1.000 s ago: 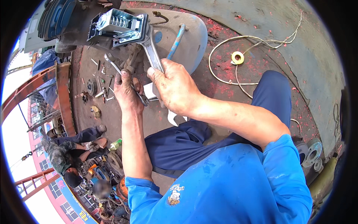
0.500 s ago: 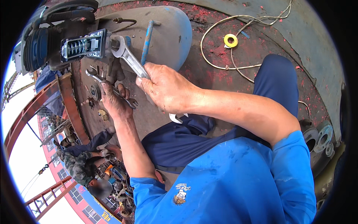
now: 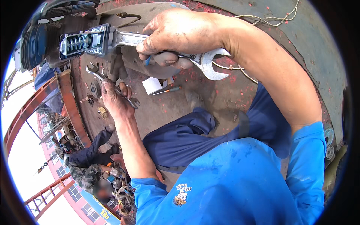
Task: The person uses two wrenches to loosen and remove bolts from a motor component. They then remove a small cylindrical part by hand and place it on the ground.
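My right hand (image 3: 176,33) grips a large double open-ended wrench (image 3: 213,64). Its far end sits at the fitting beside an uncovered device with a coil spring (image 3: 77,43); whether the jaw is seated I cannot tell. The free jaw points right, below my wrist. Lower left, my left hand (image 3: 114,98) is closed round a smaller double open-ended wrench (image 3: 98,74), both ends showing, apart from the device. Behind the hands lies a grey rounded tank (image 3: 133,62), partly covered by my right hand and the large wrench.
A finned blue cylinder (image 3: 35,47) with a black hose stands upper left. On the floor lie a white box (image 3: 151,85), a slim pointed tool (image 3: 168,90) and a pale cable (image 3: 279,20). A co-worker (image 3: 88,174) bends over piled parts lower left, near a rusty steel frame (image 3: 71,101).
My right hand has moved up and away, swinging the large wrench's free end up and right. The white box and slim tool have come into sight. My left hand stays nearly still.
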A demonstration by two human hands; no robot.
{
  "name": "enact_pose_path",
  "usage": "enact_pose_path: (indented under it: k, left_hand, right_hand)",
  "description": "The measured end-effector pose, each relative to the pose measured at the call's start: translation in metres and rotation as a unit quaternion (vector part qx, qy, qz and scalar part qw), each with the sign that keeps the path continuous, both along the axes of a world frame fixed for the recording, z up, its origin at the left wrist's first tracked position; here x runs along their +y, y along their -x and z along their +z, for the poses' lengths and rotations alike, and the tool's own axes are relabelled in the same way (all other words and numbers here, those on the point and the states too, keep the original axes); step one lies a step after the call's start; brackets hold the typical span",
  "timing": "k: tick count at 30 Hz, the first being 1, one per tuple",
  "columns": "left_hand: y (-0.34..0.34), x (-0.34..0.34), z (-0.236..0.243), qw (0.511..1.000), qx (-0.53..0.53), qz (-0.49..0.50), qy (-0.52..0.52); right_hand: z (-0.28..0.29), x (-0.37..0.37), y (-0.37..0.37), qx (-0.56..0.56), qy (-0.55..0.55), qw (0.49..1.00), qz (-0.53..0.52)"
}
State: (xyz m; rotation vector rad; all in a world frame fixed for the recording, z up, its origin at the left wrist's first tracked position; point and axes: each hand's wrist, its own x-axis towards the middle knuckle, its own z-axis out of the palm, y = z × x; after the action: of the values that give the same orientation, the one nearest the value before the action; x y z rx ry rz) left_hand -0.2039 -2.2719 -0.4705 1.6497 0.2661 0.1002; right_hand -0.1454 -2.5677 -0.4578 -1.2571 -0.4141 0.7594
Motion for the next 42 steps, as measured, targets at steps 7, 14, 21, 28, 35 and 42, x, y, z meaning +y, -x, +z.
enact_pose_path:
  k: [7, 14, 21, 28, 35, 42]
  left_hand:
    - [0.001, 0.017, -0.006, 0.999, 0.019, 0.023, 0.036]
    - [0.004, 0.028, -0.014, 0.996, 0.048, 0.055, 0.05]
    - [0.007, 0.033, -0.011, 0.997, 0.048, 0.051, -0.03]
    - [0.001, 0.018, -0.014, 0.999, 0.011, 0.044, -0.014]
    - [-0.001, 0.03, -0.015, 0.998, 0.031, 0.047, 0.01]
    - [-0.002, 0.036, -0.014, 0.999, 0.036, 0.006, 0.011]
  right_hand:
    - [-0.01, 0.043, 0.027, 0.04, -0.073, 0.995, -0.048]
    - [-0.024, 0.098, 0.057, -0.012, -0.06, 0.973, -0.224]
    - [-0.019, 0.111, 0.064, 0.036, -0.088, 0.96, -0.263]
    - [-0.02, 0.121, 0.066, 0.061, -0.109, 0.955, -0.269]
    - [-0.026, 0.13, 0.067, 0.071, -0.139, 0.941, -0.3]
    - [-0.034, 0.128, 0.068, 0.073, -0.156, 0.943, -0.285]
